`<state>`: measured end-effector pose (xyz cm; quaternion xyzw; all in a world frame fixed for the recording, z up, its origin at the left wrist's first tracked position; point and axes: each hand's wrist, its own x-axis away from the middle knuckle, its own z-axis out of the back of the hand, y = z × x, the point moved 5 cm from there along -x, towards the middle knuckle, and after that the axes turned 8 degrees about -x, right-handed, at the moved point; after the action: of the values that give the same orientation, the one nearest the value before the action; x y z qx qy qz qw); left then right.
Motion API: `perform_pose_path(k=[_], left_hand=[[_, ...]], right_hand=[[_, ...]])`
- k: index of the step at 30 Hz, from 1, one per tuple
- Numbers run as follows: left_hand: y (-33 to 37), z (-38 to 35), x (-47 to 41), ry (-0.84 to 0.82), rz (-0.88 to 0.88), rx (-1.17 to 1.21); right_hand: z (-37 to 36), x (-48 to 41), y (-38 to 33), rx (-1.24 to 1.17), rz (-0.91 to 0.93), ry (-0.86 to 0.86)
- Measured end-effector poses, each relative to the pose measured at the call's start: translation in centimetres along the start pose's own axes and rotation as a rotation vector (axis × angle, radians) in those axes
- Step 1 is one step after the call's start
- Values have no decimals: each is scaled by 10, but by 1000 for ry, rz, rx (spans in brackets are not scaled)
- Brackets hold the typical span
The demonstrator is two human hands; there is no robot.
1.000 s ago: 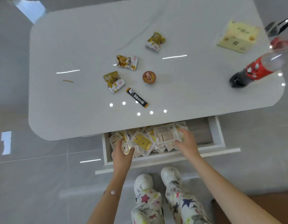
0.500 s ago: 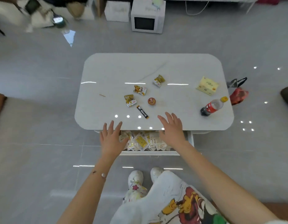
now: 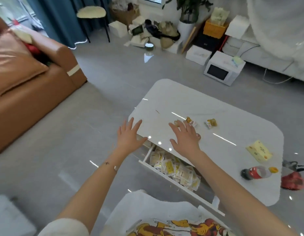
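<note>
Left hand (image 3: 129, 135) and right hand (image 3: 185, 137) were held over the desk (image 3: 182, 103) edge, grips spread and empty. Loose packets (image 3: 191, 122) (just beyond the right fingertips) were best pinched singly, then dropped into the open drawer (image 3: 173, 183).

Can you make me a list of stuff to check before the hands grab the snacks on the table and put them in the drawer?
1. Hands free: the left hand and the right hand are spread open and hold nothing. Ok.
2. Drawer open: it is pulled out from under the table. Ok.
3. Room in the drawer: packets pile up inside, and the right arm hides part of it. Cannot tell.
4. Snacks in sight: loose snack packets lie on the table just past the right hand's fingertips. Ok.
5. Bottle safe: it lies on its side near the table's edge and might roll. Not ok.
</note>
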<state>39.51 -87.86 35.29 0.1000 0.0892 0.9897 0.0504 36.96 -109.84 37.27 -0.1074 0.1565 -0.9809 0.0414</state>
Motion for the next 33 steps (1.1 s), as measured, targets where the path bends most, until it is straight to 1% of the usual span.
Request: perform_pose_path(k=[4, 10, 13, 16, 21, 27, 33], left_hand=[[-94, 29, 30, 85, 217, 65], [-223, 60, 74, 195, 430, 48], [-282, 67, 98, 226, 506, 63], [-345, 74, 126, 198, 576, 54], [-446, 83, 175, 192, 732, 90], [-536, 82, 229, 195, 932, 160], [-599, 71, 262, 225, 1094, 296]], right_hand=[[-8, -31, -87, 16, 205, -21], [-30, -66, -248, 29, 484, -63], [-50, -79, -320, 35, 564, -93], [-75, -88, -388, 42, 628, -151], [-111, -103, -495, 40, 714, -177], [-160, -104, -606, 70, 892, -271], [-210, -122, -700, 133, 1068, -396]])
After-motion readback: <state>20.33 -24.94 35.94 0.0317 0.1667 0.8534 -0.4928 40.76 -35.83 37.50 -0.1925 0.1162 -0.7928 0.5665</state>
